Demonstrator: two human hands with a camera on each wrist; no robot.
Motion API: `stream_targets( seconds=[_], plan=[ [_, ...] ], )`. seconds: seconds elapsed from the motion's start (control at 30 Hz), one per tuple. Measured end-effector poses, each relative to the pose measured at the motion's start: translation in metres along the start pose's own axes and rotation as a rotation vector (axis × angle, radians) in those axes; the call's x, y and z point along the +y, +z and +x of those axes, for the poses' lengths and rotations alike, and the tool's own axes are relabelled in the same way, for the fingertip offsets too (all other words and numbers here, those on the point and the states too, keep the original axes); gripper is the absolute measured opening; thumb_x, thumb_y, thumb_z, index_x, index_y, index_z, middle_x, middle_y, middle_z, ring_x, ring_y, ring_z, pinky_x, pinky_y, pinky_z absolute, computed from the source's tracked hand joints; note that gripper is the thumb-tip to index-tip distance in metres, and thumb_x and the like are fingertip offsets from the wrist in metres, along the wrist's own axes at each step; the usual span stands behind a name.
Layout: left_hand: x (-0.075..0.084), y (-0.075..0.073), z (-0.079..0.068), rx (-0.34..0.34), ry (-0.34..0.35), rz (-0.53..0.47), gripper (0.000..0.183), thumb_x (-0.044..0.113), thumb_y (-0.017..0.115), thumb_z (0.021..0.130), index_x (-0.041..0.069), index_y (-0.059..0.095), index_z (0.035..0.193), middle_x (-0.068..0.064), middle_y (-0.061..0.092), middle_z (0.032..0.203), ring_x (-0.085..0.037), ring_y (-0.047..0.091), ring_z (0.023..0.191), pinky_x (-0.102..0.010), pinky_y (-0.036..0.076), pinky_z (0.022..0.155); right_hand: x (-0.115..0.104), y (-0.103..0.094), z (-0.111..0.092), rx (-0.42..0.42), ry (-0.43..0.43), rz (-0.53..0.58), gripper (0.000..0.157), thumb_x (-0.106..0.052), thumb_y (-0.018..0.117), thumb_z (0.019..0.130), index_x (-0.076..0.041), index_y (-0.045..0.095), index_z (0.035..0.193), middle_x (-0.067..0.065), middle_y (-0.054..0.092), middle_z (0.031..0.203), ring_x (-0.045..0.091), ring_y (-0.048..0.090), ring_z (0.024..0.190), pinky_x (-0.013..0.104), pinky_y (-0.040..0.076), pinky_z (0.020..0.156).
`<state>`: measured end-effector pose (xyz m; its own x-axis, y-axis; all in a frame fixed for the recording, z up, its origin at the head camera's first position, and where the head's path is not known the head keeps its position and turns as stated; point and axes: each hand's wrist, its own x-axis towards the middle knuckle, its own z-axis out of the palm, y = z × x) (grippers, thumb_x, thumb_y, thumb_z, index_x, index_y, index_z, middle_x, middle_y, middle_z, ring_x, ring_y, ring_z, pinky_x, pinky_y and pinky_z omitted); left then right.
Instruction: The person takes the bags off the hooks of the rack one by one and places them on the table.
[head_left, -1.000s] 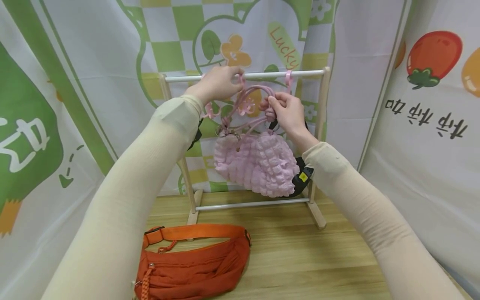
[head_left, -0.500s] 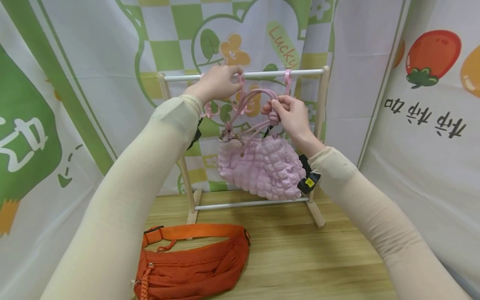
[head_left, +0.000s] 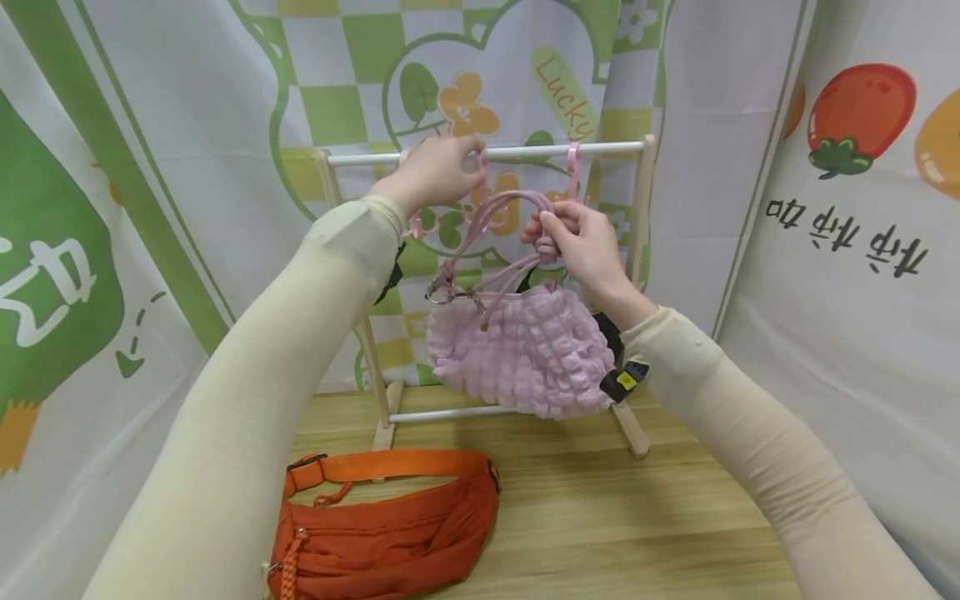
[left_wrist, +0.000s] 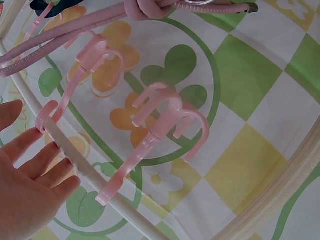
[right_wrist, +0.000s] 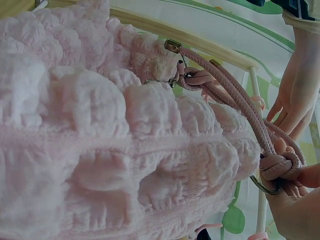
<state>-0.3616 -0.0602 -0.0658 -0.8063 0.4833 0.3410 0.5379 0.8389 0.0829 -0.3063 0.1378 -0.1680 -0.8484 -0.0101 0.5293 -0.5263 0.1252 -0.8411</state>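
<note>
Pink puffy bag [head_left: 517, 354] hangs from my R hand [head_left: 588, 246], in front of the wooden rack [head_left: 642, 208], below its top rail [head_left: 525, 152]. Long axis runs L–R approx. level, R end a bit lower; zip edge up, rounded bottom down. Cord handle [head_left: 517, 197] arcs up, its top just below the rail.

R thumb + fingers pinch the handle by its R knot [right_wrist: 277, 165]. L hand [head_left: 435, 171] is at the rail: fingers loosely straight, tips on rail + base of mid. hook [left_wrist: 85, 70], thumb spread apart. Can't tell if handle touches that hook's prongs.

L hook [left_wrist: 165, 117] hangs nearby, partly behind my L hand in head view; R hook [head_left: 573, 171] is just above my R hand. Bag covers the R part of the lower bar [head_left: 442, 413]. Orange waist bag [head_left: 382, 542] lies on the table [head_left: 615, 517], front L, well apart.
</note>
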Motion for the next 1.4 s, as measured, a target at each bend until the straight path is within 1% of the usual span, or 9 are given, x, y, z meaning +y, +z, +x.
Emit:
stream_targets(
  seconds=[0.23, 0.37, 0.47, 0.67, 0.83, 1.03, 1.17, 1.27, 1.4],
  plan=[
    [0.001, 0.001, -0.001, 0.0, -0.008, 0.014, 0.052, 0.033, 0.04, 0.098, 0.011, 0.035, 0.146, -0.014, 0.046, 0.143, -0.035, 0.043, 0.131, -0.047, 0.031, 0.112, 0.0, -0.001, -0.007, -0.035, -0.014, 0.034, 0.029, -0.012, 0.053, 0.097, 0.009, 0.058, 0.117, 0.013, 0.071, 0.093, 0.01, 0.069, 0.079, 0.019, 0.056, 0.068],
    [0.001, 0.002, -0.002, 0.012, -0.008, 0.018, 0.053, 0.035, 0.038, 0.099, 0.011, 0.035, 0.146, -0.013, 0.045, 0.144, -0.034, 0.04, 0.133, -0.047, 0.029, 0.113, 0.001, -0.002, -0.011, -0.046, -0.037, 0.023, 0.03, -0.012, 0.052, 0.097, 0.009, 0.058, 0.117, 0.012, 0.071, 0.091, 0.012, 0.069, 0.079, 0.017, 0.055, 0.067],
    [0.0, 0.002, -0.003, 0.018, -0.008, 0.024, 0.054, 0.037, 0.037, 0.099, 0.011, 0.035, 0.146, -0.013, 0.044, 0.145, -0.034, 0.04, 0.134, -0.047, 0.029, 0.113, 0.002, -0.003, -0.013, -0.048, -0.048, 0.002, 0.03, -0.013, 0.052, 0.098, 0.009, 0.059, 0.117, 0.013, 0.071, 0.091, 0.011, 0.069, 0.079, 0.017, 0.055, 0.067],
    [-0.001, 0.003, -0.004, 0.025, 0.004, 0.026, 0.054, 0.036, 0.04, 0.099, 0.011, 0.035, 0.146, -0.014, 0.044, 0.145, -0.035, 0.04, 0.133, -0.047, 0.029, 0.113, 0.003, -0.004, -0.015, -0.043, -0.037, 0.005, 0.028, -0.012, 0.052, 0.097, 0.008, 0.059, 0.115, 0.011, 0.071, 0.09, 0.007, 0.068, 0.078, 0.018, 0.055, 0.07],
    [0.0, 0.004, -0.005, 0.037, 0.02, 0.012, 0.052, 0.031, 0.042, 0.099, 0.01, 0.035, 0.146, -0.014, 0.044, 0.145, -0.034, 0.04, 0.133, -0.046, 0.028, 0.114, 0.003, -0.006, -0.017, -0.045, -0.043, -0.011, 0.027, -0.013, 0.053, 0.097, 0.007, 0.06, 0.113, 0.011, 0.072, 0.09, 0.007, 0.068, 0.078, 0.017, 0.055, 0.068],
    [-0.001, 0.006, -0.009, 0.098, 0.039, -0.007, 0.05, 0.03, 0.045, 0.098, 0.008, 0.041, 0.143, -0.012, 0.046, 0.143, -0.032, 0.039, 0.134, -0.043, 0.027, 0.114, 0.005, -0.007, -0.022, -0.082, -0.038, -0.039, 0.03, -0.015, 0.052, 0.097, 0.008, 0.059, 0.115, 0.013, 0.071, 0.094, 0.007, 0.068, 0.081, 0.017, 0.055, 0.07],
    [-0.001, 0.009, -0.015, 0.137, 0.042, -0.04, 0.049, 0.029, 0.049, 0.097, 0.009, 0.044, 0.141, -0.013, 0.044, 0.144, -0.032, 0.036, 0.135, -0.044, 0.026, 0.115, 0.008, -0.007, -0.024, -0.1, -0.028, -0.04, 0.031, -0.016, 0.053, 0.098, 0.008, 0.059, 0.115, 0.01, 0.07, 0.092, 0.007, 0.068, 0.081, 0.017, 0.055, 0.069],
    [-0.001, 0.011, -0.019, 0.145, 0.046, -0.059, 0.049, 0.029, 0.051, 0.096, 0.01, 0.044, 0.141, -0.013, 0.041, 0.146, -0.031, 0.034, 0.137, -0.045, 0.023, 0.116, 0.01, -0.008, -0.025, -0.103, -0.031, -0.032, 0.03, -0.015, 0.053, 0.097, 0.009, 0.058, 0.115, 0.007, 0.07, 0.09, 0.007, 0.069, 0.081, 0.017, 0.055, 0.068],
    [-0.003, 0.015, -0.023, 0.155, 0.054, -0.07, 0.048, 0.03, 0.051, 0.097, 0.011, 0.044, 0.141, -0.011, 0.041, 0.146, -0.029, 0.036, 0.136, -0.044, 0.025, 0.115, 0.012, -0.008, -0.026, -0.112, -0.03, -0.014, 0.03, -0.014, 0.052, 0.098, 0.01, 0.058, 0.114, 0.004, 0.07, 0.088, 0.008, 0.069, 0.081, 0.018, 0.055, 0.069]
  ],
)
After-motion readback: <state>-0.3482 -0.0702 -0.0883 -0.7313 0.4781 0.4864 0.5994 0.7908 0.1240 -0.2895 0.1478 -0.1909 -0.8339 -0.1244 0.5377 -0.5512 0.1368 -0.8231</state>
